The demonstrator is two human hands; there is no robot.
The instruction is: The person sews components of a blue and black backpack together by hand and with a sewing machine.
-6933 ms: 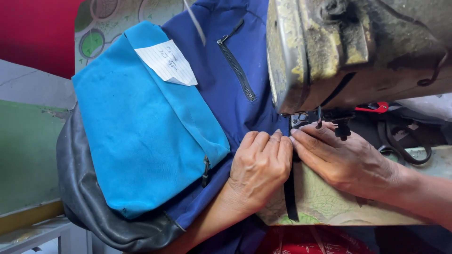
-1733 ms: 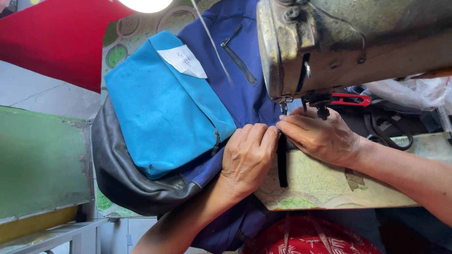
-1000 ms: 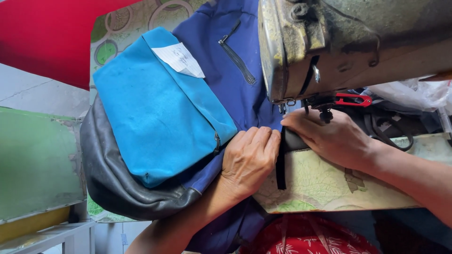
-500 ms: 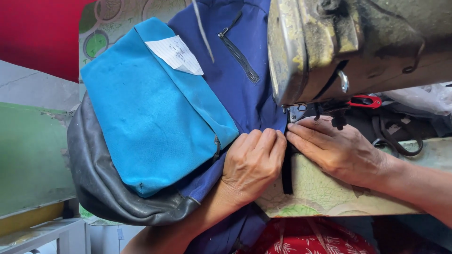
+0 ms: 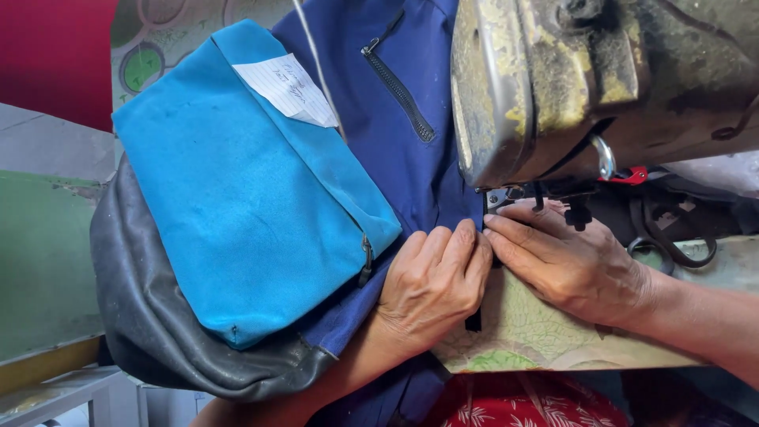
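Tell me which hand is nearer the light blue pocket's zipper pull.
Left. The left hand lies just beside the zipper pull; the right hand lies farther off, under the sewing machine head.

needle hidden behind sewing machine point(image 5: 601, 87) — scissors point(image 5: 672, 245) half-covered

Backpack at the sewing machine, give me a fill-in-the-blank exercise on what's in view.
1. The left hand presses flat on the ____ blue cloth.
2. The white slip lies on the ____ blue pocket.
3. The right hand rests just under the sewing ____.
4. The bag's rounded bottom is ____ in colour.

Missing words: dark; light; machine; black
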